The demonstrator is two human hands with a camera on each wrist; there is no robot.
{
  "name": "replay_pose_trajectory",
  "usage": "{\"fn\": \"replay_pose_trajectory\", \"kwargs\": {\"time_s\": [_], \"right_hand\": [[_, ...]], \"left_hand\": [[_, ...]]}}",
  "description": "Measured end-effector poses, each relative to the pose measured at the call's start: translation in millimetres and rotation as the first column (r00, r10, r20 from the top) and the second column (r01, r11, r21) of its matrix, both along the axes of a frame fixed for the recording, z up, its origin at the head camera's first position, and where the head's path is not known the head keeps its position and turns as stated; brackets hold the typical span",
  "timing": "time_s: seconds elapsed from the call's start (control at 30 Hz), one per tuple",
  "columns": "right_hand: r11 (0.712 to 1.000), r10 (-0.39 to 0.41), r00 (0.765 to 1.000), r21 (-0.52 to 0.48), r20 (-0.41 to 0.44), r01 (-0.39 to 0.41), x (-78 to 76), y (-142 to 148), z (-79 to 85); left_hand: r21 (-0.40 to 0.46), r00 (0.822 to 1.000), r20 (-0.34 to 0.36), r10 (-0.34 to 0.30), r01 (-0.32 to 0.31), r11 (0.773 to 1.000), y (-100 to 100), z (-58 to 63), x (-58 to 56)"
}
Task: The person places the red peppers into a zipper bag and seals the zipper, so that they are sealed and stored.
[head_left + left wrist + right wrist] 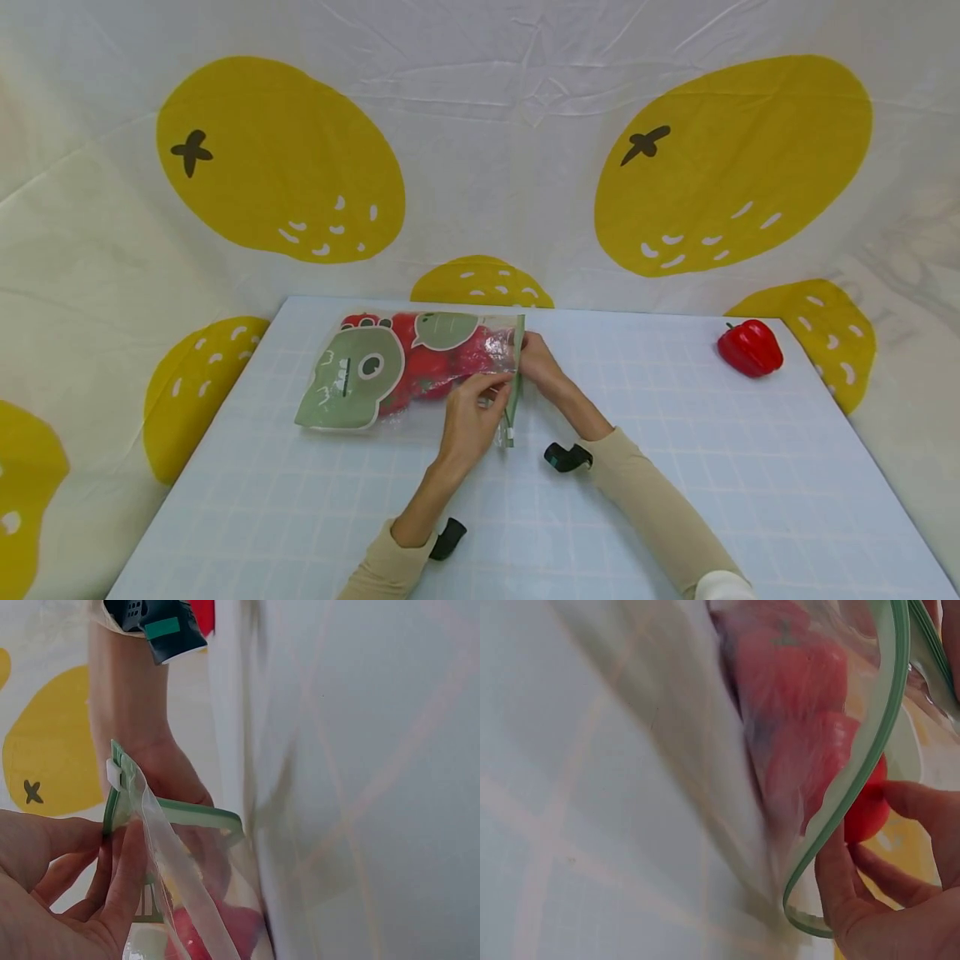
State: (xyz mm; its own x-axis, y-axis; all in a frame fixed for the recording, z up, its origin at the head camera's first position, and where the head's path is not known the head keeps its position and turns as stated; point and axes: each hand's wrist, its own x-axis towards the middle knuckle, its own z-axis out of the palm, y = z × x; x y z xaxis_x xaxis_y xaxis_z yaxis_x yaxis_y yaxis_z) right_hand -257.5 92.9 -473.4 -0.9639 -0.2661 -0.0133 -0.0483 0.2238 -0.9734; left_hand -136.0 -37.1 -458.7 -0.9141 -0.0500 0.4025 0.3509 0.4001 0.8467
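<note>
A clear zip bag (pixel 352 375) with a green cartoon-animal print lies on its side, several red bell peppers (pixel 791 671) inside it. Its green-edged mouth faces right and gapes, with a white slider (pixel 113 774) at the near end. My left hand (pixel 471 417) pinches the near side of that mouth between thumb and fingers. At the far side, my right hand (pixel 540 362) reaches into the opening. In the right wrist view its thumb and fingers close round a smooth red bell pepper (pixel 870 814), partly hidden by the green rim.
Another red bell pepper (pixel 750 348) lies at the table's far right corner. The table (pixel 675 467) has a pale blue checked cover. A white cloth (pixel 495 183) with yellow fruit prints hangs behind it and at both sides.
</note>
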Motion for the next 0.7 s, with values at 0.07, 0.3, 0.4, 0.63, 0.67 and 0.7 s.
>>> {"fn": "replay_pose_trajectory", "kwargs": {"time_s": [0.07,0.3,0.4,0.63,0.67,0.7], "right_hand": [[1.0,0.017,1.0,-0.016,-0.008,-0.017,-0.2,-0.2,-0.4],[0.994,0.051,0.998,-0.1,-0.029,-0.054,-1.1,-2.9,-4.7],[0.993,0.05,0.998,-0.102,-0.031,-0.053,-0.7,-3.1,-5.6],[1.0,0.024,0.999,0.003,-0.031,-0.024,-1.2,3.1,-3.1],[0.999,0.024,0.999,0.021,-0.032,-0.023,-1.2,4.9,-2.1],[0.999,0.027,0.999,0.044,-0.036,-0.025,-1.1,6.9,-0.9]], "left_hand": [[0.0,1.0,-0.005,0.0,0.0,1.0,0.1,-0.3,0.0],[0.004,1.0,-0.009,-0.008,0.008,1.0,0.8,-2.3,1.0],[0.002,1.0,-0.008,-0.013,0.013,1.0,1.0,-3.3,1.5],[0.016,1.0,-0.002,-0.003,0.003,1.0,1.0,-3.0,0.5],[0.019,1.0,0.001,0.0,0.0,1.0,0.7,-2.6,0.5],[0.022,1.0,0.004,0.003,-0.003,1.0,0.5,-2.4,0.3]]}}
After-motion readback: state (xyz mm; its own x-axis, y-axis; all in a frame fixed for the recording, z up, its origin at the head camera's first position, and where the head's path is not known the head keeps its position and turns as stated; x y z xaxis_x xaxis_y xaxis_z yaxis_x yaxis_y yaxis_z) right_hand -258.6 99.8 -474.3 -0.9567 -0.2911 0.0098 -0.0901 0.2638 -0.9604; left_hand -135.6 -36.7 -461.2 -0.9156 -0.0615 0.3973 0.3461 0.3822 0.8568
